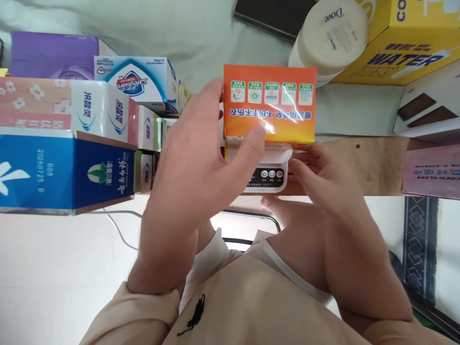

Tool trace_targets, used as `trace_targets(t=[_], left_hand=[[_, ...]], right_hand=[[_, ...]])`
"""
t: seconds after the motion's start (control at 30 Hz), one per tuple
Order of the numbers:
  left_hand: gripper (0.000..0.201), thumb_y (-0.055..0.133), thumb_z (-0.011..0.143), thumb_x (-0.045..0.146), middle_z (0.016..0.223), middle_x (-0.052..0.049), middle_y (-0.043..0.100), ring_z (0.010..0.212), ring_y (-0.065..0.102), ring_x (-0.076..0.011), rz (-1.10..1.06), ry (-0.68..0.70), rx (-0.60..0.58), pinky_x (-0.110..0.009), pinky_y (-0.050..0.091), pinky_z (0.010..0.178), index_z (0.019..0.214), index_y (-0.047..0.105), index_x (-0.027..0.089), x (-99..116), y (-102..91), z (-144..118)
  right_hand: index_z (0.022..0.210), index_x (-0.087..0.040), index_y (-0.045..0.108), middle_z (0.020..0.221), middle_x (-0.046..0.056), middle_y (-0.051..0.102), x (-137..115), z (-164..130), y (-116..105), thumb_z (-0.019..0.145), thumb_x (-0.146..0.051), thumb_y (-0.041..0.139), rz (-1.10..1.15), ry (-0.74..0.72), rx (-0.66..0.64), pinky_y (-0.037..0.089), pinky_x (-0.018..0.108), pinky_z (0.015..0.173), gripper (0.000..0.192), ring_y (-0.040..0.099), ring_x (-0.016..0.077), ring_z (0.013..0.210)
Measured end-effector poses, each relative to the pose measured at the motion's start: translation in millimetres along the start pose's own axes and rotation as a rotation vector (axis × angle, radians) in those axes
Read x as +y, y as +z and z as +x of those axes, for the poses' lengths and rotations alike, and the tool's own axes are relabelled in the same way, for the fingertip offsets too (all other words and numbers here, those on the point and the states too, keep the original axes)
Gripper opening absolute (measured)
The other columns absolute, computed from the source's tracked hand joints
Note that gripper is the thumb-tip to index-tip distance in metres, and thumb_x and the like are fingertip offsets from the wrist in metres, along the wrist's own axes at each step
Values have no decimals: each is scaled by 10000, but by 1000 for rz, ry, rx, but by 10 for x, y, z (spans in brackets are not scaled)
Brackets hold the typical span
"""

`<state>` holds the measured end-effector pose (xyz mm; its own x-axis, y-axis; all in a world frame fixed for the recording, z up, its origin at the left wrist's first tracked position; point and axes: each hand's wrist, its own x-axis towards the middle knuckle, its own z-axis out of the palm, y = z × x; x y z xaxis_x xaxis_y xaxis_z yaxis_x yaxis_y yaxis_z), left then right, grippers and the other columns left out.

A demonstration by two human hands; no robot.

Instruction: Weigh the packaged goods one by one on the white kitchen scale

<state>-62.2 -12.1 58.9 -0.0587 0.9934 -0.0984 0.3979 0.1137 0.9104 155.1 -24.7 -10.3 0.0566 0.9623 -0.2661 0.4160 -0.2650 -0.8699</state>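
Note:
An orange soap pack point(269, 103) with Chinese print and a row of green-framed icons stands over a small white digital scale point(283, 179). My left hand point(194, 148) is closed around the pack's left side, its thumb across the lower front edge and its fingers partly hidden behind. On the other side, my right hand point(323, 172) is closed at the scale's right edge, thumb against the side and fingers under the pack's lower right corner. The scale's black panel with round buttons shows below the pack; its platform is mostly covered.
At left stand a blue box point(100, 172), a pink-and-white toothpaste box point(100, 112), a Safeguard box point(132, 81) and a purple pack point(53, 55). To the right are a white Dove jar point(332, 36), a yellow box point(406, 57) and a pink box point(431, 170). A dark flat device point(269, 17) lies behind.

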Motion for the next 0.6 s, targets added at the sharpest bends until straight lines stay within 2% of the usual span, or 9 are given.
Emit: trace_targets(t=[0.1, 0.23, 0.3, 0.37, 0.47, 0.53, 0.6], left_hand=[[327, 815, 845, 332, 1183, -47, 703, 1160, 605, -298, -20, -2, -13, -424, 425, 1200, 1154, 719, 283, 8, -3, 24], [357, 810, 847, 318, 1274, -29, 701, 1212, 614, -292, 18, 4, -32, -423, 421, 1220, 1188, 705, 301, -43, -43, 16], [406, 787, 862, 377, 1332, -56, 692, 1276, 607, -327, 148, -7, -9, -483, 401, 1247, 1238, 670, 278, -51, -61, 18], [428, 732, 887, 467, 1338, -107, 690, 1350, 569, -382, 390, -47, 4, -565, 347, 1283, 1240, 647, 239, -20, -67, 33], [474, 554, 959, 602, 1292, -149, 704, 1407, 547, -414, 764, -129, -129, -640, 225, 1338, 1205, 640, 206, 75, -55, 73], [593, 435, 981, 696, 1273, -145, 715, 1409, 570, -401, 855, -155, -232, -653, 147, 1363, 1239, 635, 201, 125, -40, 102], [715, 320, 988, 761, 1249, -138, 727, 1394, 596, -392, 859, -168, -264, -663, 97, 1367, 1287, 630, 190, 139, -24, 125]], right_hand=[[1094, -223, 732, 878, 26, 785, -60, -1, 29, 815, -276, 719, -132, 14, 4, 560, 272, 587, 285, 746, 175, 718], [1091, -220, 701, 917, 18, 772, -45, 22, 15, 785, -252, 737, -86, -20, -103, 591, 284, 609, 310, 751, 173, 722], [1075, -216, 696, 885, 12, 759, -26, 22, 3, 788, -244, 737, -103, -27, -104, 584, 283, 602, 291, 739, 170, 706], [1061, -217, 699, 854, 10, 747, -29, 16, -4, 812, -234, 712, -156, -10, -95, 569, 284, 596, 250, 724, 166, 689], [1127, -236, 699, 889, 17, 750, -73, 9, -12, 847, -231, 678, -217, 47, -135, 597, 325, 665, 280, 737, 187, 748], [1177, -243, 693, 914, 23, 752, -101, 7, -17, 859, -241, 666, -243, 72, -145, 614, 365, 716, 319, 744, 205, 786], [1185, -239, 696, 909, 26, 748, -109, 7, -21, 858, -250, 665, -269, 75, -131, 619, 403, 753, 329, 735, 212, 778]])
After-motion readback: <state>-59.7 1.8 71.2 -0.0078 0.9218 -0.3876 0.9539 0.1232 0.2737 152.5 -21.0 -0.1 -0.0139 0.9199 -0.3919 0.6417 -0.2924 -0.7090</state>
